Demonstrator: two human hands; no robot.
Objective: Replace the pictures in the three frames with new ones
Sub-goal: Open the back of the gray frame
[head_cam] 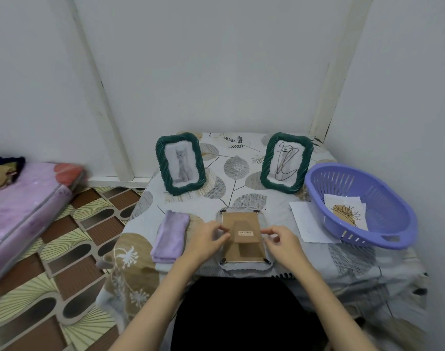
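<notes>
Frame [243,236] lies face down between both hands; left hand [206,240] and right hand [279,240] pinch its side edges, backing clips likely next.

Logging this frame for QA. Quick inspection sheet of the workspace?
Surface: table under a leaf-print cloth.
Job's things: cat frame and scribble frame upright at the back; third frame face down, brown backing up; loose sheet; plant print in the purple basket.
Clutter: folded lilac cloth.
Hands: left hand and right hand at the backing's side edges, fingers curled.
Cables: nothing seen.
Surroundings: white walls, patterned floor, pink mattress at left.
</notes>
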